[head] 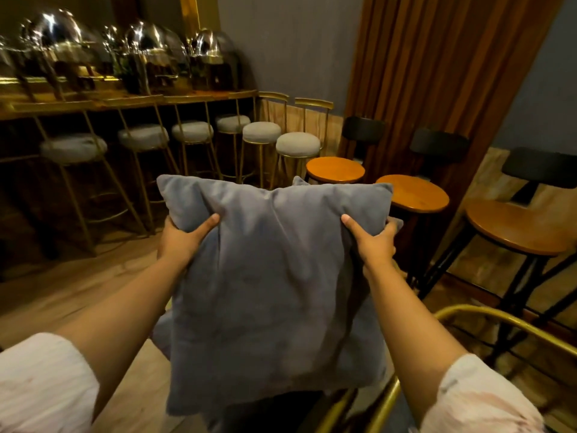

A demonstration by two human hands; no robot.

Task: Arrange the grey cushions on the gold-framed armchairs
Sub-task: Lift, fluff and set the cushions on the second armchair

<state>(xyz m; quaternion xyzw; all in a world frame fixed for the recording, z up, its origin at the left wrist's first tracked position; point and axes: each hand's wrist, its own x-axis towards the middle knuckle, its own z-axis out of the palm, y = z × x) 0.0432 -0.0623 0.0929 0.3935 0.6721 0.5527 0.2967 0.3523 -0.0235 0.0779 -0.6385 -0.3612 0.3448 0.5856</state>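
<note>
A large grey cushion (274, 289) hangs upright in front of me, held up in the air by its two upper sides. My left hand (184, 242) grips its left edge and my right hand (374, 242) grips its right edge, thumbs on the near face. A second grey cushion seems to sit behind it, with a corner (301, 181) peeking over the top and an edge showing at the lower left. The gold frame of an armchair (487, 317) curves at the lower right, partly hidden by the cushion and my right arm.
Gold-legged bar stools with grey round seats (296, 144) line a gold counter (131, 100) carrying domed chafing dishes (150, 54). Wooden-topped black stools (412, 193) stand at the right by a slatted wood wall. Wood floor lies at the left.
</note>
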